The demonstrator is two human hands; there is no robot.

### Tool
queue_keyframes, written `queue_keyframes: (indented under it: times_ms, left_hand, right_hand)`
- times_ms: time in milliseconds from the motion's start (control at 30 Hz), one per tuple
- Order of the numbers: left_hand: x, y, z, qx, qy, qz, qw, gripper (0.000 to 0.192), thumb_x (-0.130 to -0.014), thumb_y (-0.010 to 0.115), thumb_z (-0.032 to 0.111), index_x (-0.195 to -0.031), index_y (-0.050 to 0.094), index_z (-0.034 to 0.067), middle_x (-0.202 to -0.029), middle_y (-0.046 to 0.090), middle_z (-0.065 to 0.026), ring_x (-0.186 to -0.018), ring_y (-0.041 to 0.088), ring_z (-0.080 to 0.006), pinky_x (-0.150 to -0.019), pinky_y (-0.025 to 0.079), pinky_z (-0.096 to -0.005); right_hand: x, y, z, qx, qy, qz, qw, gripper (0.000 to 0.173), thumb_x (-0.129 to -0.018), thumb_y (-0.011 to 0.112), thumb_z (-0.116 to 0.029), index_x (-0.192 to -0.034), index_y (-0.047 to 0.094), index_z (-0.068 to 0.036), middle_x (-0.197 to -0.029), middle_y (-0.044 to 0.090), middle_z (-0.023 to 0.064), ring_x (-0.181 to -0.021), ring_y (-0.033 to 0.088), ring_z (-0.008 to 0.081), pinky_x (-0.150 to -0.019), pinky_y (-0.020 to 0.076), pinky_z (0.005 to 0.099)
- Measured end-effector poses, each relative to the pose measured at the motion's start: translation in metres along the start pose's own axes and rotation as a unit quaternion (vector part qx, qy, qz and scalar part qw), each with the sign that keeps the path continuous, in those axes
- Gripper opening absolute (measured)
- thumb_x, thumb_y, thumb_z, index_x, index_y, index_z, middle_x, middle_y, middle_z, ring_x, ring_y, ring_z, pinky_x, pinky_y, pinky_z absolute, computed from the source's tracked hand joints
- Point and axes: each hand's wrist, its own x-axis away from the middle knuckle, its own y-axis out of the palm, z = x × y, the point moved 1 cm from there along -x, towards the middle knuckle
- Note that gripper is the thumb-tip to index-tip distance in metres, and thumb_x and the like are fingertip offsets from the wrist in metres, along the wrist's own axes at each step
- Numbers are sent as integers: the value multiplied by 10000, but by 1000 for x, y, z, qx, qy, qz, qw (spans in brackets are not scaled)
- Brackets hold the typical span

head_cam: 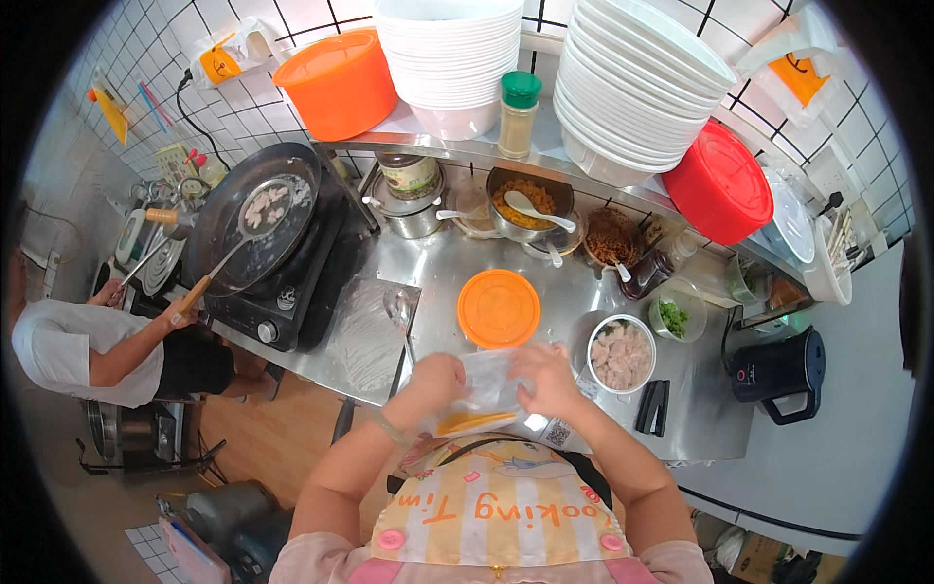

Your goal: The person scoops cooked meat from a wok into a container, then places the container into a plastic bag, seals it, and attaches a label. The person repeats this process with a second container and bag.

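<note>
My left hand point(435, 379) and my right hand point(549, 379) grip the two sides of a translucent plastic bag point(490, 383), which has a yellow-orange patch near its bottom, close to my apron. Motion blurs the fingers a little. Just beyond the bag lies a round orange lid point(499, 308); whether a container is under it, I cannot tell. Right of my right hand stands a white tub of pale meat pieces point(622, 354), with a black stapler point(651, 407) beside it. A paper slip with a printed code point(558, 432) is partly hidden by my right forearm.
A co-worker point(95, 350) at the left holds a strainer point(255, 219) of meat over a wok point(284, 160) on an induction cooker point(268, 332). Stacked white containers point(467, 66) stand on the shelf, seasoning pots point(533, 204) beneath. An electric kettle point(777, 369) is at the right.
</note>
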Motion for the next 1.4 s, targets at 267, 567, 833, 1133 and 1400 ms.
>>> queue_keyframes:
  times_ms: [267, 567, 833, 1133, 1400]
  left_hand:
    - [-84, -6, -33, 400, -86, 225, 884, 245, -773, 608, 145, -964, 528, 15, -801, 609, -95, -700, 610, -186, -598, 498, -298]
    - [-101, 2, -40, 571, -111, 162, 797, 165, -810, 553, 85, -944, 532, -9, -831, 592, -85, -696, 598, -144, -611, 520, -263]
    - [-86, -22, -30, 583, -6, 211, 784, 93, -811, 537, 41, -884, 550, -14, -759, 591, -56, -632, 579, -123, -591, 506, -249]
    - [38, -76, 0, 627, 19, 111, 771, 79, -832, 532, 50, -896, 562, 13, -828, 612, -48, -742, 597, -132, -704, 491, -265]
    - [74, -5, -33, 635, -61, 82, 766, 89, -831, 543, 49, -908, 569, 13, -840, 609, -49, -764, 587, -132, -705, 485, -267]
  right_hand:
    - [-52, -27, 32, 49, 329, -167, 928, 724, -607, 743, -229, -1215, 400, -39, -1225, 450, 183, -1106, 473, 353, -900, 405, 428]
    - [-57, 14, 80, -336, 431, 1, 838, 250, -764, 620, -142, -960, 543, -7, -809, 606, 99, -746, 599, 181, -683, 478, 269]
    - [-63, 8, 77, -467, 427, 55, 772, 103, -837, 511, -83, -887, 547, -1, -758, 593, 45, -633, 546, 106, -596, 450, 225]
    - [-27, -60, -23, -519, 345, 47, 781, 156, -829, 518, -64, -966, 543, 6, -821, 592, 42, -719, 553, 119, -674, 449, 243]
    - [21, 2, -36, -460, 375, -10, 805, 119, -819, 555, -24, -925, 527, 24, -789, 602, 80, -676, 604, 147, -604, 476, 256]
